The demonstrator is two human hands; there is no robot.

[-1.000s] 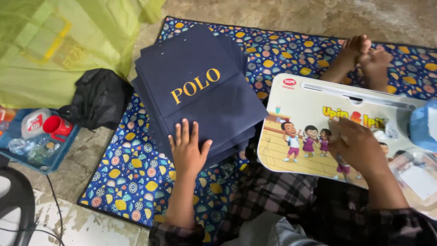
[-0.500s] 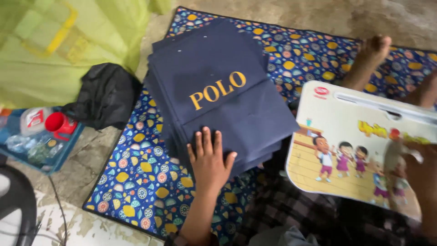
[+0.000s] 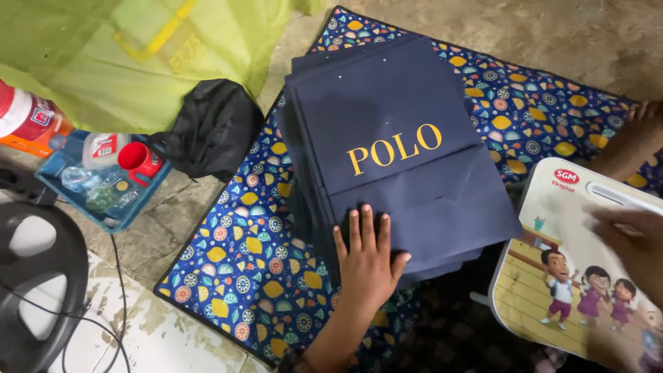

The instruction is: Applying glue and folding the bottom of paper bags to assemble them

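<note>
We are pressing our left hand [image 3: 367,257] flat, fingers spread apart, on the near edge of the stack [image 3: 397,148] of navy sheets, which is lying on the mat [image 3: 248,276] in the middle of the view and carrying yellow lettering on its top sheet. The stack is sitting square on the patterned blue mat, its corners fanning out a little at 11 o'clock. At 4 o'clock from the stack, our right hand [image 3: 635,245] is resting on the board [image 3: 559,276], a white cartoon-printed lap board that is tilting up at the lower right; the hand is blurring, so we cannot tell how its fingers are set. At 9 o'clock from the stack a black bag [image 3: 210,128] is lying crumpled at the mat's edge, and beyond it a blue tray [image 3: 103,214] is holding a red cup [image 3: 138,157] and small bottles. A green sheet [image 3: 131,55] is covering the floor at 10 o'clock, and a bare foot [image 3: 639,135] is resting on the mat at 3 o'clock.
</note>
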